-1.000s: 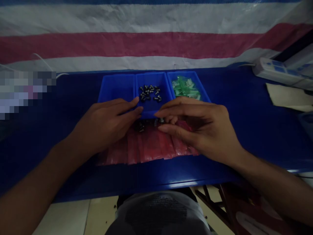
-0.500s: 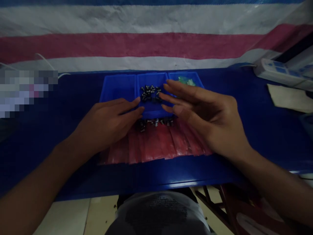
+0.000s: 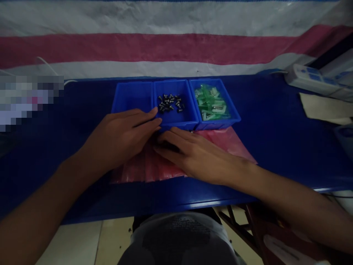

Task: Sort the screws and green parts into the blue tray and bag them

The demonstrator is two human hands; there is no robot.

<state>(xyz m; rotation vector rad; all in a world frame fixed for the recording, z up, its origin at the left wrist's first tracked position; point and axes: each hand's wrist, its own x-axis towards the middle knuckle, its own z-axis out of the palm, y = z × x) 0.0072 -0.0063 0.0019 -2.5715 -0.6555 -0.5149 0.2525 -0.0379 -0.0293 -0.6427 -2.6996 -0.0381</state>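
Note:
Three blue bins stand side by side. The middle bin (image 3: 176,119) holds several dark screws (image 3: 167,103); the right bin (image 3: 234,114) holds green bags (image 3: 211,103) with white parts; nothing shows in the visible part of the left bin (image 3: 134,97). Red plastic bags (image 3: 162,171) lie fanned out in front. My left hand (image 3: 124,134) rests at the near left corner of the middle bin, thumb and forefinger slightly apart, holding nothing visible. My right hand (image 3: 184,151) is over the red bags with curled fingers; its fingertips are near a dark spot, and what they hold is hidden.
A striped sheet (image 3: 165,48) hangs behind the blue table (image 3: 275,129). At the right are a white power strip (image 3: 311,81) and a beige cloth or paper piece (image 3: 325,110). A dark red stool or chair (image 3: 256,228) stands below the table edge.
My right hand has moved left and toward me, from above the middle and right bins down to the red bags, and its fingers have curled. My left hand has hardly moved.

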